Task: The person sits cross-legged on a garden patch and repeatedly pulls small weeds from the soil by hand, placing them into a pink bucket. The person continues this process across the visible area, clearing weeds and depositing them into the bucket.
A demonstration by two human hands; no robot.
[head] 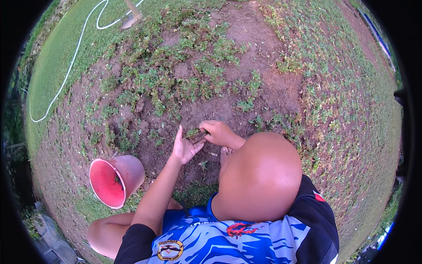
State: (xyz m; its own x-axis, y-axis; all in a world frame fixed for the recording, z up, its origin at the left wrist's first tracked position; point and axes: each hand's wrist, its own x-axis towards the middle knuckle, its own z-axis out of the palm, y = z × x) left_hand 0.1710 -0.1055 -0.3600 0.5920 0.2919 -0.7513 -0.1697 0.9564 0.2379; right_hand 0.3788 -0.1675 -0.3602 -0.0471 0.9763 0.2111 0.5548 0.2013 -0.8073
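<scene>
My right hand [216, 132] is closed at the fingertips on a small green plant [194, 133], just above the bare soil [184, 117]. Palm up and fingers apart, my left hand [187, 148] lies beside it, its fingertips close to the right fingers and the plant. Whether the left fingers touch the plant cannot be told. To the left, a red plastic bucket [107, 183] is tilted on its side with some dark bits inside. My bare foot [225, 153] shows behind the right wrist.
Low leafy plants [188, 84] grow in patches on the brown soil ahead. A white hose [71, 66] curves over the grass at the upper left, near a wooden-handled tool [133, 16]. Patchy grass [346, 132] covers the ground on the right.
</scene>
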